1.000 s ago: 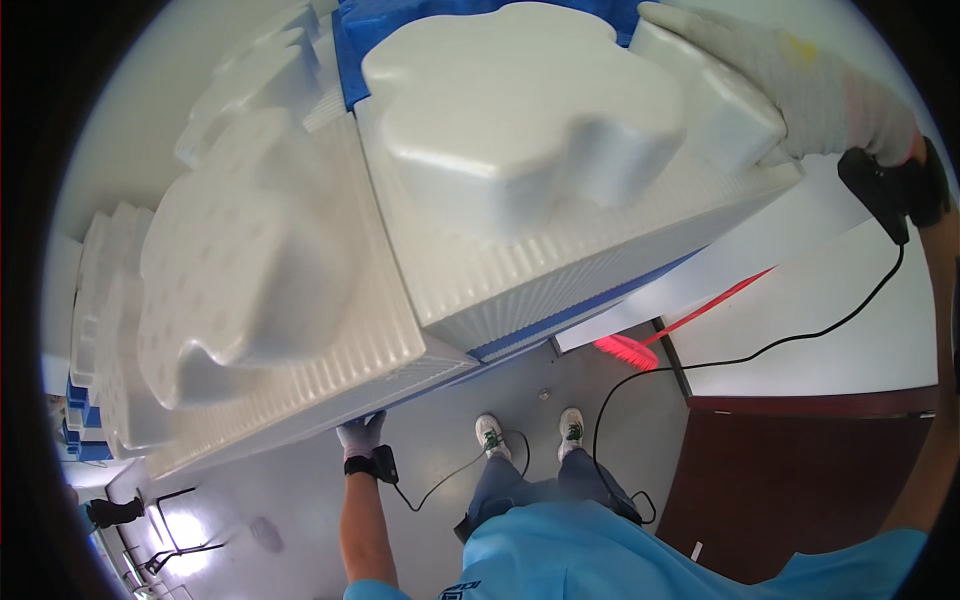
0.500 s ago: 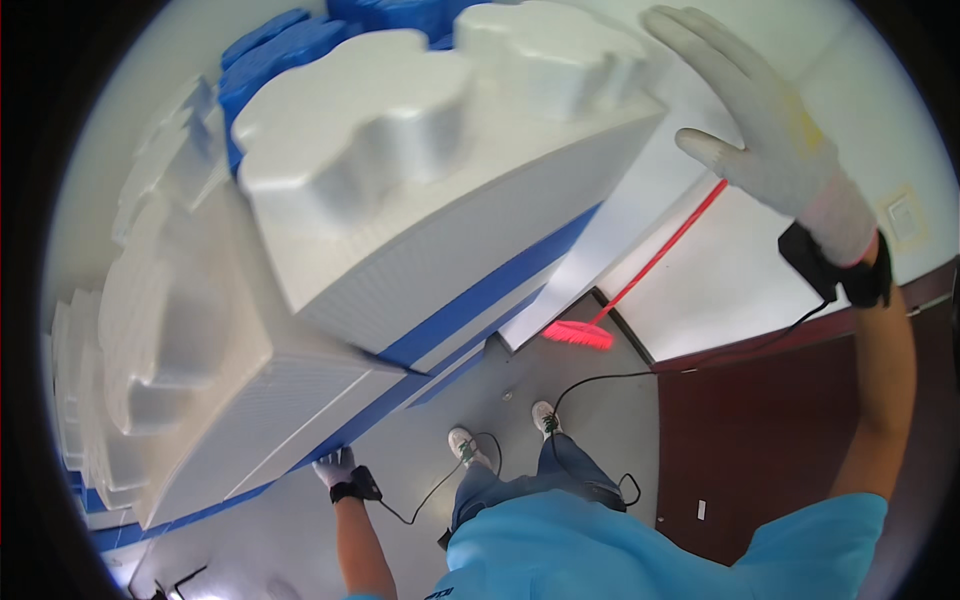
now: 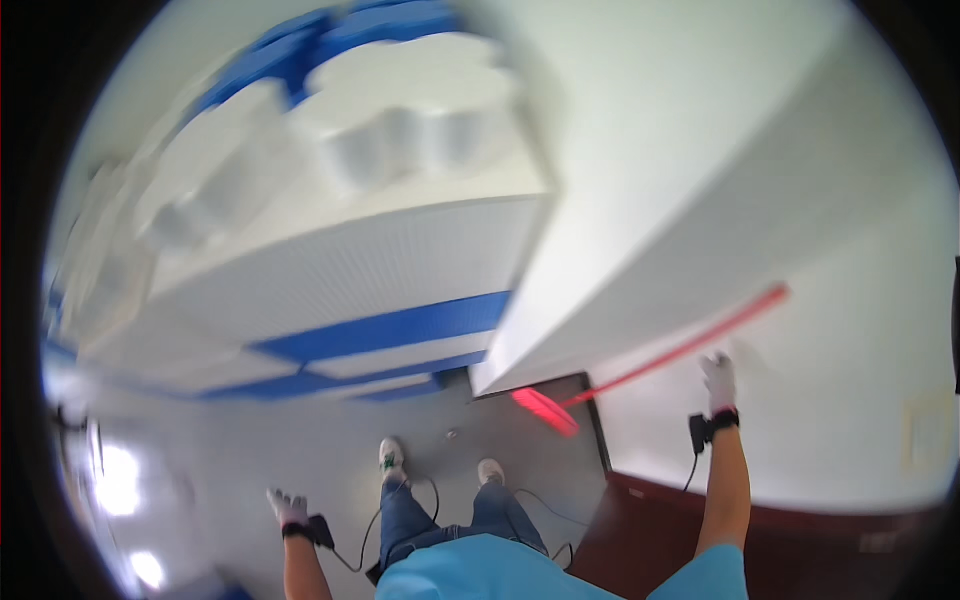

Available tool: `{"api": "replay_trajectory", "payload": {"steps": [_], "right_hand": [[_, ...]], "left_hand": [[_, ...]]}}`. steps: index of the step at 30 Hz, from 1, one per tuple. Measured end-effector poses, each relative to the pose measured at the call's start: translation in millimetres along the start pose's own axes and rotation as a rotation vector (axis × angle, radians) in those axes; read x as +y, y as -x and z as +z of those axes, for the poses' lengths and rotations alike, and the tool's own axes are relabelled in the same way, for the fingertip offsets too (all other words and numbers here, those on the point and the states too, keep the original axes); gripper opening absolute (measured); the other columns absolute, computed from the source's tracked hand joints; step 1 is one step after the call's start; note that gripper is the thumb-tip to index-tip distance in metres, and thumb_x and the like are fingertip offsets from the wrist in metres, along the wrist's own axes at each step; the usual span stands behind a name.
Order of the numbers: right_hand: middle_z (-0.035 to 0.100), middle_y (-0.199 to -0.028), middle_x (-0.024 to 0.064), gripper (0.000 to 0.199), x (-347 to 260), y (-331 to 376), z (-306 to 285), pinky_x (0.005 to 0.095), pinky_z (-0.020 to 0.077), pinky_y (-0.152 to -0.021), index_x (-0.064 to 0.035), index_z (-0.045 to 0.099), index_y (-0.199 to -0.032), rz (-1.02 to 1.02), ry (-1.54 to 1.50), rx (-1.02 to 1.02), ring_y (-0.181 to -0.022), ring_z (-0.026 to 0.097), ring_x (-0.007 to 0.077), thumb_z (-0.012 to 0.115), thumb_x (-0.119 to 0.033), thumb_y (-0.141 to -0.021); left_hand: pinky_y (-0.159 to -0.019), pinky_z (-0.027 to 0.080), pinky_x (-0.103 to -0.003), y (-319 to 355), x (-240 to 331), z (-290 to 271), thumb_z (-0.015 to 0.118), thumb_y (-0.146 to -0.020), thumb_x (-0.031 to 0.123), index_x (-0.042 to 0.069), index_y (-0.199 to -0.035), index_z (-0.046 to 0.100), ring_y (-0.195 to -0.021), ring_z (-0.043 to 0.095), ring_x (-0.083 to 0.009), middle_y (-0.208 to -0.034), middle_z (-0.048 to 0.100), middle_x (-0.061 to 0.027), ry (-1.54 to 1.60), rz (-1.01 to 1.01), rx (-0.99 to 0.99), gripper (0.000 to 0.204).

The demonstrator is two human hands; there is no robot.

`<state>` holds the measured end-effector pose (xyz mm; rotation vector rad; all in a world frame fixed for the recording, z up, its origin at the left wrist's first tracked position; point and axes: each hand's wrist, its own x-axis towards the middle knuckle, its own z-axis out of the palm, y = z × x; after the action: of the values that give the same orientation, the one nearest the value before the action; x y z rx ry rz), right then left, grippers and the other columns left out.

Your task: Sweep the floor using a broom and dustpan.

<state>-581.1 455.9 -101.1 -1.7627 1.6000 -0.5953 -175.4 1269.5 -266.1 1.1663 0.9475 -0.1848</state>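
Observation:
A red broom (image 3: 665,352) leans against the white wall at the right, its bristle head down on the grey floor. Just below its handle is my gloved right hand (image 3: 719,382), fingers apart and apparently not touching the handle. My gloved left hand (image 3: 289,506) hangs low over the floor at the left with its fingers spread and nothing in it. Ahead of me stands a tall stack of white and blue ribbed boxes (image 3: 360,250), topped with lobed white pieces (image 3: 410,95) and blue ones (image 3: 385,22). Both wrists wear black cabled devices; motion blurs the picture.
A white wall corner (image 3: 600,290) juts out between the stack and the broom. Dark red panelling (image 3: 640,530) runs along the lower right. A thin cable (image 3: 355,565) trails from my left wrist near my legs. Bright reflections lie on the floor (image 3: 350,440) at the left.
My right hand has come down from high by the wall to near the broom handle. My left hand has left the stack's lower edge. The view has turned toward the right.

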Motion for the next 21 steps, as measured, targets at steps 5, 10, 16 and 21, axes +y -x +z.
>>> {"api": "replay_trajectory", "payload": {"steps": [5, 10, 16, 21], "right_hand": [[0.045, -0.128, 0.0018, 0.058, 65.7, -103.8, 31.4, 0.0358, 0.0387, -0.090, -0.0151, 0.041, -0.132, 0.202, -0.437, -0.287, -0.113, 0.043, 0.0173, 0.060, -0.037, -0.082], [0.052, -0.082, 0.0050, 0.036, 16.3, -115.5, 61.1, 0.0309, 0.0446, -0.062, -0.0065, 0.053, -0.088, 0.275, -0.424, -0.108, -0.071, 0.050, 0.0171, 0.062, -0.041, -0.082], [0.056, -0.086, 0.0083, 0.041, -44.5, 37.2, 134.8, 0.0338, 0.0452, -0.067, -0.0026, 0.056, -0.092, 0.033, -0.315, -0.046, -0.075, 0.052, 0.0214, 0.062, -0.042, -0.083], [0.059, -0.089, 0.0111, 0.045, -71.9, 187.8, 187.8, 0.0363, 0.0458, -0.072, 0.0006, 0.059, -0.095, -0.144, -0.361, -0.122, -0.078, 0.055, 0.0250, 0.061, -0.043, -0.083]], "left_hand": [[-0.103, 0.033, -0.046, 77.8, 6.0, -39.3, 0.045, -0.086, 0.060, 0.008, -0.139, 0.030, -0.127, 0.035, -0.0374, -0.147, 0.024, -0.0132, 0.041, 0.172, 0.178, 0.077], [-0.105, 0.030, -0.047, 133.6, -21.3, -85.8, 0.036, -0.090, 0.056, 0.007, -0.143, 0.025, -0.133, 0.027, -0.0392, -0.149, 0.019, -0.0157, 0.137, 0.180, 0.390, 0.073], [-0.104, 0.031, -0.047, 177.6, -91.7, -184.9, 0.035, -0.090, 0.056, 0.007, -0.142, 0.026, -0.132, 0.028, -0.0385, -0.150, 0.019, -0.0146, 0.285, 0.094, 0.522, 0.072], [-0.106, 0.028, -0.047, 209.2, -165.3, -288.2, 0.032, -0.089, 0.059, 0.008, -0.144, 0.024, -0.133, 0.030, -0.0337, -0.150, 0.020, -0.0148, 0.468, -0.074, 0.740, 0.075]]}}
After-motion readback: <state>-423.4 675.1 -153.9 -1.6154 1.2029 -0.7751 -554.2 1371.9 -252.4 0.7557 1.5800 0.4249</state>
